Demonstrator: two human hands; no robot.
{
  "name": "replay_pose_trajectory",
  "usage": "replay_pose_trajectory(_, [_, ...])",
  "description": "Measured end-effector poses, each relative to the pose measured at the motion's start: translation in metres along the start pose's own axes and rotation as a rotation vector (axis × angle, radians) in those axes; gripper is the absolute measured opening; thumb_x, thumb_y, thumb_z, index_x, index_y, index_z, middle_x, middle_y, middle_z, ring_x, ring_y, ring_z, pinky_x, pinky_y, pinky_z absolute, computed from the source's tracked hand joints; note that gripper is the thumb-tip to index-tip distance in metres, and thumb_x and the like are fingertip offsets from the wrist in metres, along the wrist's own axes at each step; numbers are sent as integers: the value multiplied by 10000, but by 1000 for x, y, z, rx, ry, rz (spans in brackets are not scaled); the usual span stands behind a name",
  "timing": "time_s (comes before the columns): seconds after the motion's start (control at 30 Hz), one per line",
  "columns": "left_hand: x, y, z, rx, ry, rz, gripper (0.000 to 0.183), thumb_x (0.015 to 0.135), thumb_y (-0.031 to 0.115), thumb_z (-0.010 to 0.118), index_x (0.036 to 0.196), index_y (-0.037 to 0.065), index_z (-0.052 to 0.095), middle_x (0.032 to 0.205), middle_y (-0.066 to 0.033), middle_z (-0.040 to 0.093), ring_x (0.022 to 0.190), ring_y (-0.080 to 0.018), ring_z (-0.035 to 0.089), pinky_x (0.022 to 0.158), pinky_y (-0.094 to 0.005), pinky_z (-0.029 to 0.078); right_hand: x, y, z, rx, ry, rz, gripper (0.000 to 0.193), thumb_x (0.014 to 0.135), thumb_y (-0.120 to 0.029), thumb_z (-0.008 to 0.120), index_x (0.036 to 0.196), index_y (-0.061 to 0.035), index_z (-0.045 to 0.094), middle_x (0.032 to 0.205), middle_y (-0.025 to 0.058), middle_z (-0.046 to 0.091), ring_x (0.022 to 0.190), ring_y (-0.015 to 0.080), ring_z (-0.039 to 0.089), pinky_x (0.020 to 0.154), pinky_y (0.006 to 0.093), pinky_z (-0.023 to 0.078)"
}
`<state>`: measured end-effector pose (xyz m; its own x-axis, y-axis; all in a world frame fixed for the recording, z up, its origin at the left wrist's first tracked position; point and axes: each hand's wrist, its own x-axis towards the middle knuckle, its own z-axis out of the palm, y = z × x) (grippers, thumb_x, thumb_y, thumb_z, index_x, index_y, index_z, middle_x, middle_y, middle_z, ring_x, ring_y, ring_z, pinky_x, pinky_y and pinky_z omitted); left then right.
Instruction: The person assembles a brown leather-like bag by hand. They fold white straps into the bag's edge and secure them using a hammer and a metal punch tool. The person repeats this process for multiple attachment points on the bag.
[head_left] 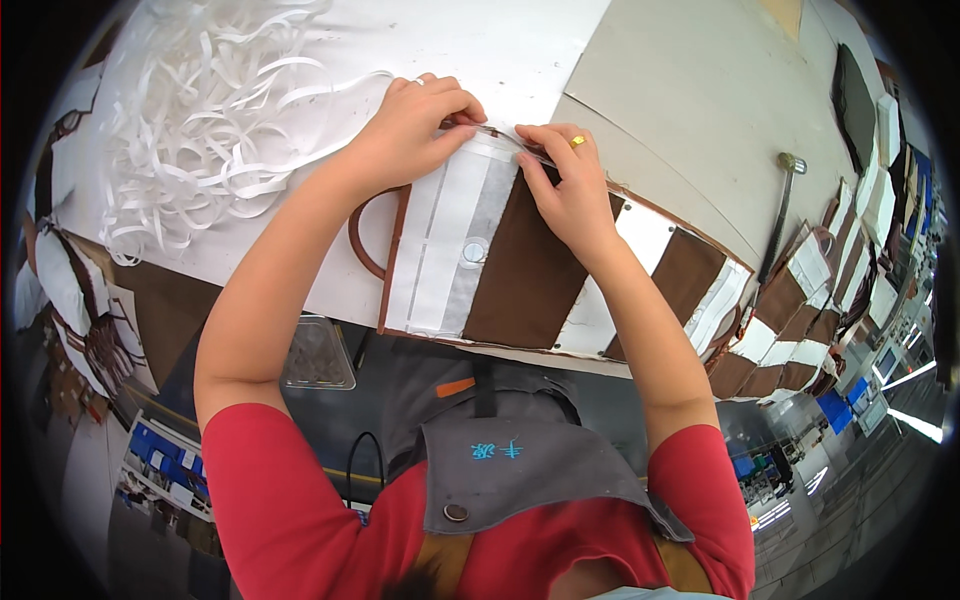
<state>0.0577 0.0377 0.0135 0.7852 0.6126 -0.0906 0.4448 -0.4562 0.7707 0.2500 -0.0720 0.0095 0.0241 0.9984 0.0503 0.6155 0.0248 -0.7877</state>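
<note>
A flat bag piece (525,275) with brown and white panels lies across the near edge of the table. Its left end carries a brown loop handle (366,240), and a round pale disc (473,252) sits on the grey-white strip. At the piece's far edge, my left hand (425,120) pinches the border, thumb against fingers. Just to its right, my right hand (565,180) closes on the same border with thumb and fingers. A short stretch of thin edging shows between both hands; its exact kind is too small to tell.
A loose heap of white tape (200,120) covers the table's left side. A hammer (785,200) lies on the right, beside a stack of brown-and-white bag pieces (790,340). A grey board (690,100) spans the far right. Below the table edge is a clear plastic tray (318,355).
</note>
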Motion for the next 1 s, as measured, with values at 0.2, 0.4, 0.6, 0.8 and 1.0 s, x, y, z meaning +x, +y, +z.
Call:
replay_pose_trajectory(0.2, [-1, 1, 5, 35, 25, 33, 114, 845, 98, 604, 949, 96, 652, 900, 1, 603, 892, -164, 542, 884, -337, 315, 12, 3, 10, 11, -35, -6, 167, 812, -37, 626, 973, -73, 655, 893, 63, 588, 861, 247, 518, 779, 358, 428])
replay_pose_trajectory(0.4, [-6, -8, 6, 65, 62, 124, 141, 842, 57, 597, 941, 117, 677, 874, 5, 606, 860, -159, 544, 863, -331, 325, 14, 1, 6, -21, -76, -51, 172, 819, -18, 613, 955, -105, 672, 883, 31, 590, 830, 232, 523, 770, 359, 428])
replay_pose_trajectory(0.6, [-9, -13, 8, 235, 160, 334, 179, 776, 23, 601, 905, 110, 689, 843, 8, 608, 848, -163, 569, 837, -317, 388, 14, 2, 3, -152, -107, -193, 191, 800, -18, 626, 966, -103, 669, 914, 10, 589, 811, 213, 525, 759, 347, 430])
replay_pose_trajectory(0.8, [-10, -15, 9, 365, 165, 469, 273, 711, 2, 619, 971, 63, 675, 898, 7, 602, 865, -165, 562, 822, -319, 405, 13, 3, 2, -417, -179, -388, 240, 775, -24, 615, 997, -108, 646, 943, -20, 584, 844, 186, 529, 737, 336, 418])
replay_pose_trajectory(1.0, [-35, 5, 8, 479, 236, 239, 300, 749, 87, 651, 1048, 69, 633, 958, -2, 593, 911, -181, 564, 855, -330, 405, 15, -3, 0, -367, -215, -235, 200, 838, -103, 607, 1038, -93, 618, 992, -3, 585, 905, 191, 536, 768, 345, 392])
